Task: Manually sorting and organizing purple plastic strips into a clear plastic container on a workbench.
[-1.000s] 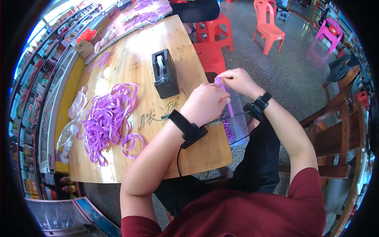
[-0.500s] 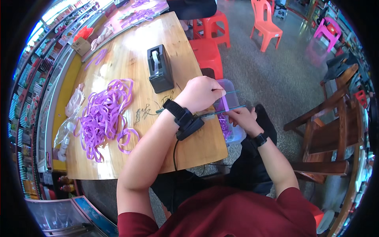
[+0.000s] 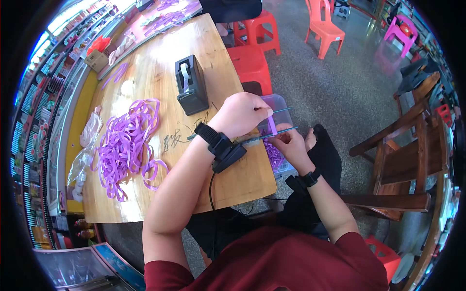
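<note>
Pale wooden table (image 3: 160, 72), smooth, lightly glossy with visible grain; glossy purple plastic strips (image 3: 127, 140) heaped on it; matt black plastic tape dispenser (image 3: 191, 85); clear plastic box (image 3: 279, 104), smooth and see-through; short purple strip (image 3: 272, 125), thin and shiny; matt black wrist straps; red cloth shirt; dark varnished wooden chair (image 3: 412, 145); speckled polished stone floor (image 3: 335, 87)

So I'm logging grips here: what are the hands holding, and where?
Both hands pinch a short purple strip: left hand at its top end, right hand at its lower end, over a clear bin.
</note>
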Demonstrator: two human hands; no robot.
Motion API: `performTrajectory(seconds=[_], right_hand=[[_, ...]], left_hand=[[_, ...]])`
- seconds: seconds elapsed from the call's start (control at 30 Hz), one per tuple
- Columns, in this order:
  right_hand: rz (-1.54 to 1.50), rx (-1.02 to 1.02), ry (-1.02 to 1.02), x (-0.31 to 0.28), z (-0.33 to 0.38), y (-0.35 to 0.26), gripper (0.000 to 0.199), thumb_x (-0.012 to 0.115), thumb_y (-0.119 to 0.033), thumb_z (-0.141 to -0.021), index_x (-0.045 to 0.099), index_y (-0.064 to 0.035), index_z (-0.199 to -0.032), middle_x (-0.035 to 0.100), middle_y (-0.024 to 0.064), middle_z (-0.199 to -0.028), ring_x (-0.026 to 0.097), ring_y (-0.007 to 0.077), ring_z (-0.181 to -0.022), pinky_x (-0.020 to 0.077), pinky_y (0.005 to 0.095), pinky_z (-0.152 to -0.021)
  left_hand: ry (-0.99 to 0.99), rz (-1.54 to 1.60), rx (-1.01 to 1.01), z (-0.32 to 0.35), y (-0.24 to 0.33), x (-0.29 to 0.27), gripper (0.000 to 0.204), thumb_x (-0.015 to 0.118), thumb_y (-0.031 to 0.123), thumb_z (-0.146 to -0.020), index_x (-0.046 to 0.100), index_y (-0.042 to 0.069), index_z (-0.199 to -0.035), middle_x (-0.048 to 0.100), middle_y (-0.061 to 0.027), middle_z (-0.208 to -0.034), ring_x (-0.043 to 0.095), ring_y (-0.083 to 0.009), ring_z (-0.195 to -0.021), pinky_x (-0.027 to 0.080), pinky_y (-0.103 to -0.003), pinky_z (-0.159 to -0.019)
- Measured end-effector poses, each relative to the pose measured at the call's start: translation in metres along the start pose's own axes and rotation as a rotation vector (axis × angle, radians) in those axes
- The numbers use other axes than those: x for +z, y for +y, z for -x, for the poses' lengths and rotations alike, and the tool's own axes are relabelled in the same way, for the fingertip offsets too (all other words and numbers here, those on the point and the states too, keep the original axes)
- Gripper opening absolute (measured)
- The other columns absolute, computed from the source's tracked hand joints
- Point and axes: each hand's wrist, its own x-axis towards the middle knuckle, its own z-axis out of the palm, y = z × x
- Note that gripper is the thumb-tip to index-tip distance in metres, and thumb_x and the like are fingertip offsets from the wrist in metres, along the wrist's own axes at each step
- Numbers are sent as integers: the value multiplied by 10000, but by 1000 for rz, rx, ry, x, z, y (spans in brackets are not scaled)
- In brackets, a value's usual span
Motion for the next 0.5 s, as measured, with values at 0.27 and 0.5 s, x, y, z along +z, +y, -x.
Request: performTrajectory(seconds=[0.27, 0.5], right_hand=[[97, 70, -68, 16, 2, 23, 238, 778, -213, -840, 694, -24, -958, 611, 30, -711, 556, 119, -666, 455, 286, -632], [167, 184, -356, -16, 68, -26, 102, 683, -68, -878, 687, 25, -919, 638, 27, -772, 584, 92, -735, 471, 267, -660]], left_hand=[[16, 6, 21, -1, -3, 2, 216, 683, 197, -887, 726, 1, -967, 707, -165, -872, 688, -267, -812, 530, -338, -770], [5, 21, 39, 2, -7, 1, 214, 679, 197, -893, 733, 9, -980, 720, -148, -909, 691, -261, -849, 531, -333, -803]])
